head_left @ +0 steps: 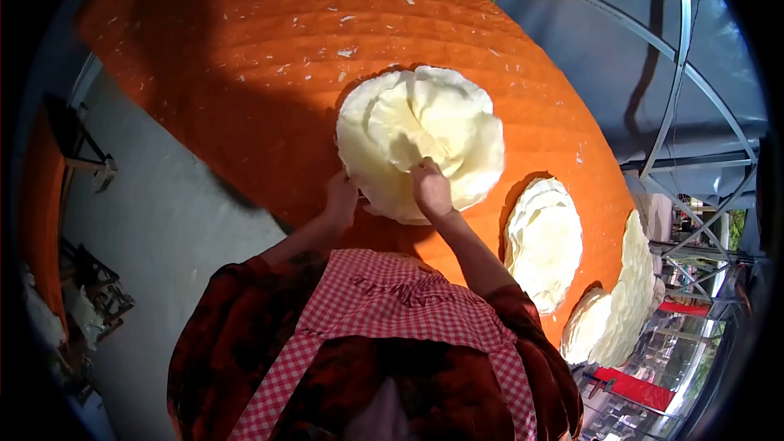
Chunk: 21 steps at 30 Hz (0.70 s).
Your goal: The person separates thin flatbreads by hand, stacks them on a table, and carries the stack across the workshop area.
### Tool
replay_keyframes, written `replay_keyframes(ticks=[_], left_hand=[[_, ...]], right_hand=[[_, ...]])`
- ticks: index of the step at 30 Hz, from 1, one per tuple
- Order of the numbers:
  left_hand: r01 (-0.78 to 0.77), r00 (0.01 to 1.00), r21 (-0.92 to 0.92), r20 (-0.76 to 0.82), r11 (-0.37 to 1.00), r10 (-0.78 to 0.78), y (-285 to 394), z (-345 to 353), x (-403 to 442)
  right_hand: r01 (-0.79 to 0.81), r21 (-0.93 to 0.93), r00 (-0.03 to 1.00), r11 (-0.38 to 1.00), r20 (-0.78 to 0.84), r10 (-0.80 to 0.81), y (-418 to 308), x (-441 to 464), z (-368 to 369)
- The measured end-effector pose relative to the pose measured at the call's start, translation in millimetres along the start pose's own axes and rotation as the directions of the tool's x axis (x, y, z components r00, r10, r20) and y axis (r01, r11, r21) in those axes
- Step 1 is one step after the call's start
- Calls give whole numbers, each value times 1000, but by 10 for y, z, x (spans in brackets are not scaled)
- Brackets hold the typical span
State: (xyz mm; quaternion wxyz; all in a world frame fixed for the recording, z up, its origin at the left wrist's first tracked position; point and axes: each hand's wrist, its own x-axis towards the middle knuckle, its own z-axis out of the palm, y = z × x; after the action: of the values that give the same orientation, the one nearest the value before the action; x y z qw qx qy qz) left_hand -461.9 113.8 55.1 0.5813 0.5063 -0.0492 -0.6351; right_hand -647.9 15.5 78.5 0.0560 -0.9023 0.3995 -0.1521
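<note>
- Pile of thin, pale round sheets [478,143] lies on the orange-covered desk [278,135], straight ahead of the person; its upper layers are ruffled, with a crease running in from the far rim towards the middle.
- Right hand [432,191]: it is over the near part of the pile, its fingers bunched together and seemingly pinching a bit of the upper sheet. The exact grip is hidden behind the knuckles.
- Left hand [340,198]: it is at the pile's near left rim, fingers curled in by the edge; whether they pinch a sheet or merely touch it, I cannot tell.
- Step in hand, as I judge it: working the layers by their edges, the right hand handling the upper sheet and the left minding the rim.
- Next move, in my judgement, calls for a light, even pull with both hands, since sheets this thin look easy to tear.
- Beside the work, a second pile [544,241] is to the right, with a smaller pile [585,327] and a larger spread of sheets [627,298] further along. Pale flakes [346,53] dot the desk's far part.
</note>
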Motion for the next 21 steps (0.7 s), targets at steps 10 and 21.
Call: replay_keyframes(ticks=[10,21], left_hand=[[31,998,64,57,997,-34,-101,162,-99],[57,981,-48,187,997,-47,55,227,-160]], right_hand=[[-100,-5,990,995,97,100,-801,219,-147],[253,9,948,968,198,-249,-612,20,-260]])
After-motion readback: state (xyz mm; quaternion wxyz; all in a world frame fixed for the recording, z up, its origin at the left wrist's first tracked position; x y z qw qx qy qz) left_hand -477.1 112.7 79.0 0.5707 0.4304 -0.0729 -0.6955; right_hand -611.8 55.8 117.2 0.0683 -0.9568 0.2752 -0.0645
